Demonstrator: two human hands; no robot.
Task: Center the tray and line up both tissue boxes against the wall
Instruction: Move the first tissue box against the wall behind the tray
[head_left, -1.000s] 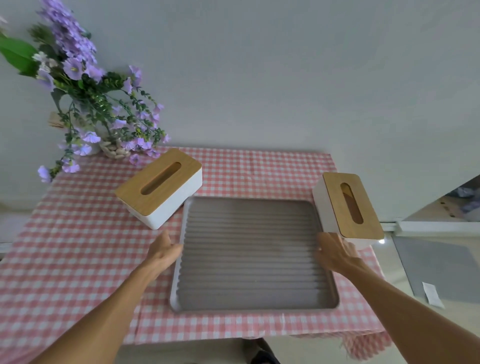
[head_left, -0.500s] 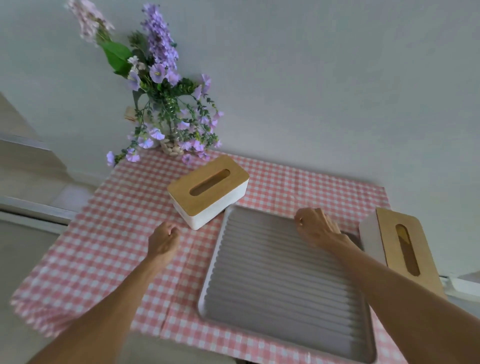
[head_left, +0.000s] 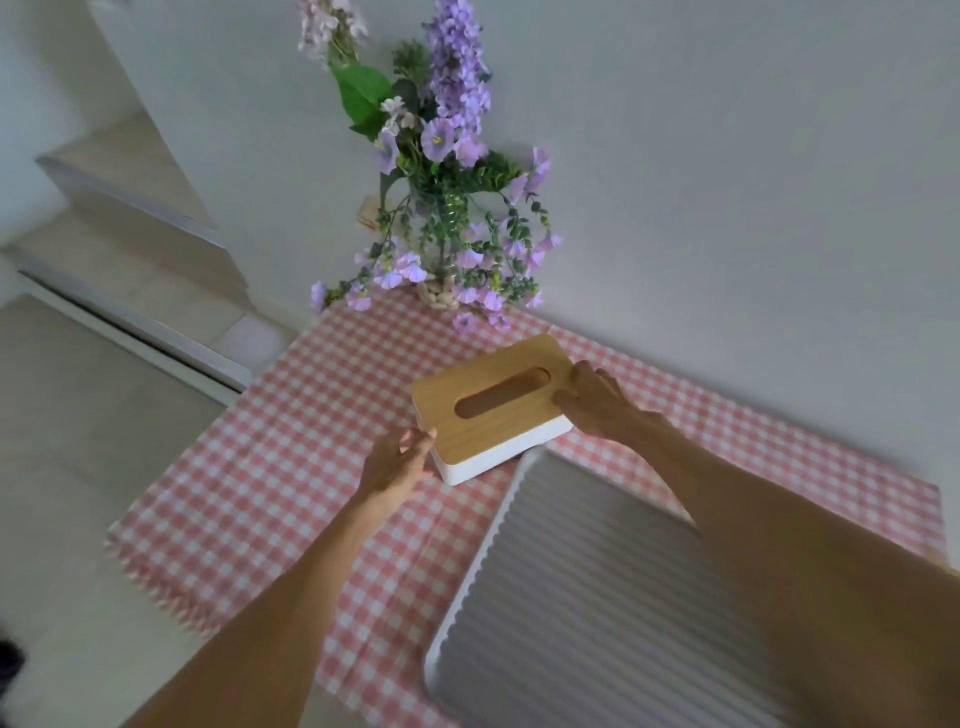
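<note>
Since the earlier frame both hands have been moved off the tray and onto the left tissue box; view has swung left, so the second box is no longer seen.

Head view: tissue box (head_left: 493, 410), white with wooden slotted lid, is gripped at both ends. Left hand (head_left: 397, 462) is closed on the near-left corner, right hand (head_left: 597, 402) on the far-right end, fingers over the lid. Box sits angled on the checked surface (head_left: 311, 467), near the wall (head_left: 727, 208) but not against it, just beside the ribbed tray (head_left: 587, 597) corner. Flower vase (head_left: 441, 228) is seen behind the box.
</note>
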